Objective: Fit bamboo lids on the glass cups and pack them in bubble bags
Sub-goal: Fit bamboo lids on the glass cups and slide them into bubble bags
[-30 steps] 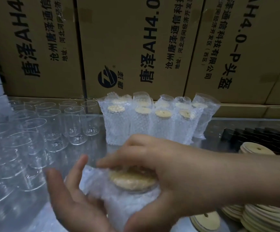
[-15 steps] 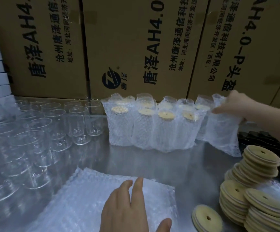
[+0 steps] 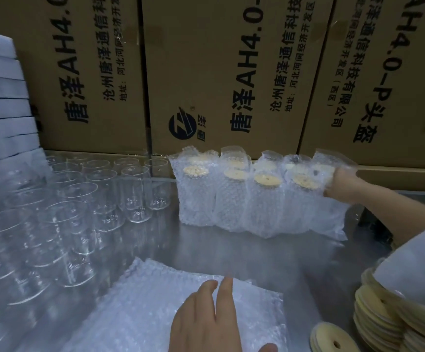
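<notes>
My right hand [image 3: 344,185] grips a bagged glass cup [image 3: 329,212] at the right end of the row of packed cups [image 3: 231,194], standing on the metal table by the cartons. Each packed cup shows a bamboo lid through its bubble bag. Straight-fingered, my left hand [image 3: 206,318] rests flat on the stack of empty bubble bags [image 3: 135,308] at the front. Several bare glass cups [image 3: 79,209] crowd the left side. Stacks of bamboo lids [image 3: 384,318] lie at the front right, with a single lid [image 3: 333,339] beside them.
Printed cardboard cartons [image 3: 231,72] wall off the back of the table. White foam sheets [image 3: 0,97] are stacked at the far left. A dark tray [image 3: 373,224] sits behind my right forearm. Bare steel table surface [image 3: 257,252] shows in the middle.
One second ago both hands held a lidded cup in a bubble bag at the front. My right hand carried it to the row's right end; my left hand dropped flat onto the bag stack.
</notes>
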